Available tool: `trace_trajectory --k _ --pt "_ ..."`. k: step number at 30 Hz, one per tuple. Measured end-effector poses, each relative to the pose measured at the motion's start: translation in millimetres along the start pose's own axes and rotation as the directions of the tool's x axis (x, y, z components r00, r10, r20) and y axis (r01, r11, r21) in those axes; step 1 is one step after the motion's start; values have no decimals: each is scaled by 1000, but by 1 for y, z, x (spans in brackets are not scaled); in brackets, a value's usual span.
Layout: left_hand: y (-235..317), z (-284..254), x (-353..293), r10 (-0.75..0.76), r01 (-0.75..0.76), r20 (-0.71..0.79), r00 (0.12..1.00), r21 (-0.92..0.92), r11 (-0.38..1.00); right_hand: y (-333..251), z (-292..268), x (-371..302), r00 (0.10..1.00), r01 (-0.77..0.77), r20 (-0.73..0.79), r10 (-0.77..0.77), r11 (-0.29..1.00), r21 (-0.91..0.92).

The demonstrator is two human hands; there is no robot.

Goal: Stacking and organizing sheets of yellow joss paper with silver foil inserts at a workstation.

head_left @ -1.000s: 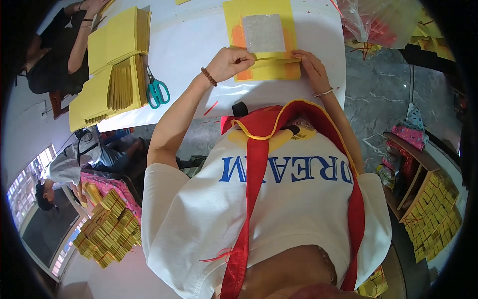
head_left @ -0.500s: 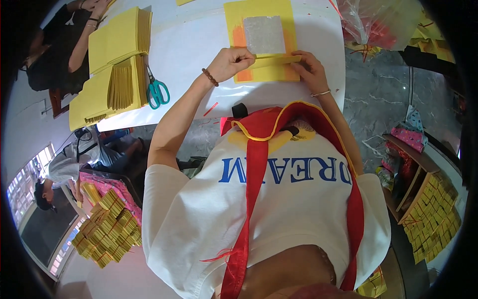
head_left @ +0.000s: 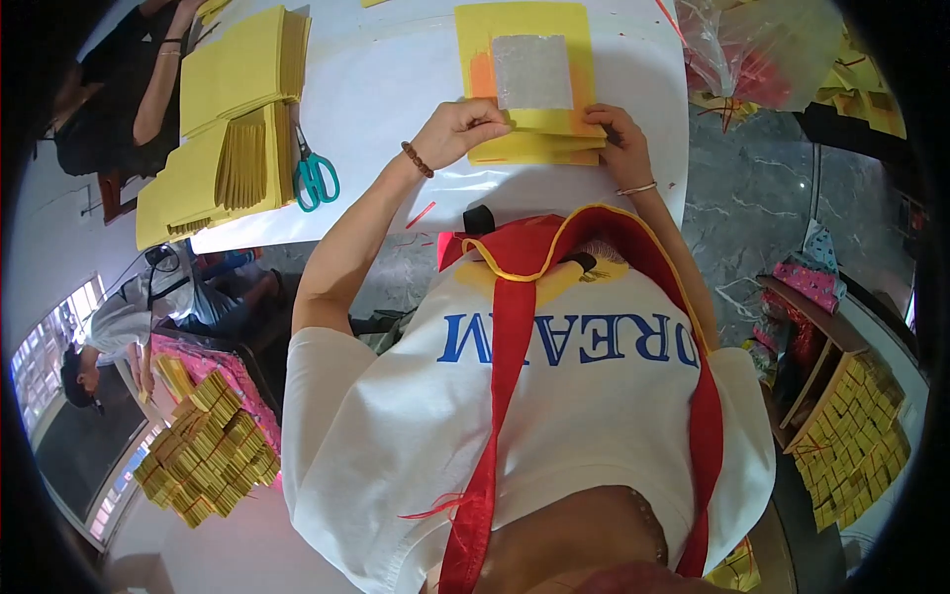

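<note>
A yellow paper sheet [head_left: 578,59] lies on the table in front of me, with a silver-grey square [head_left: 532,72] on its face and an orange patch [head_left: 482,77] beside the square. Along the sheet's near part runs a narrow folded strip [head_left: 554,143]. My left hand [head_left: 469,127] pinches the strip's left end between thumb and fingers. At its right end, my right hand [head_left: 621,141] grips the strip, thumb below and fingers bent above. How many paper layers are between the fingers cannot be seen.
Left on the white table [head_left: 386,74] are stacked yellow paper bundles [head_left: 233,69] and teal-handled scissors [head_left: 316,182]. A clear plastic bag [head_left: 762,49] sits off the right edge. A co-worker's arm [head_left: 158,94] is at far left; another person [head_left: 129,317] stands behind bundled yellow stacks [head_left: 208,450].
The folded strip has come down toward me and now covers most of the near orange patch. Both hands keep their hold, the right slightly higher on the strip's end.
</note>
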State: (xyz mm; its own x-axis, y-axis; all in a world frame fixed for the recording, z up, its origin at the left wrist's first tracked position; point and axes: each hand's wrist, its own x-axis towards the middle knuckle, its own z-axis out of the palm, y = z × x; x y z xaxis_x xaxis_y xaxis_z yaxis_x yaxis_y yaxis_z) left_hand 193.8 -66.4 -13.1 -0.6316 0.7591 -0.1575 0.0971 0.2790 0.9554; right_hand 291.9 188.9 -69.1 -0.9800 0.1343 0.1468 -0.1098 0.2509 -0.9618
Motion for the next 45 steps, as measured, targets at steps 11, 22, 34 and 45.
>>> trace_trajectory --k 11,22,34,45 --pt "-28 4 -20 183 -9 -613 768 275 961 -3 0 -2 996 -83 50 75 982 169" --pt "4 23 -11 264 -62 -507 820 381 922 -11 -1 3 977 -206 94 189 949 239" --pt "-13 21 -7 405 -158 -360 841 552 819 -23 8 -3 991 114 -37 -126 967 -229" --pt "-1 31 -28 407 -157 -359 840 556 816 -34 3 3 991 6 -128 -37 971 -238"
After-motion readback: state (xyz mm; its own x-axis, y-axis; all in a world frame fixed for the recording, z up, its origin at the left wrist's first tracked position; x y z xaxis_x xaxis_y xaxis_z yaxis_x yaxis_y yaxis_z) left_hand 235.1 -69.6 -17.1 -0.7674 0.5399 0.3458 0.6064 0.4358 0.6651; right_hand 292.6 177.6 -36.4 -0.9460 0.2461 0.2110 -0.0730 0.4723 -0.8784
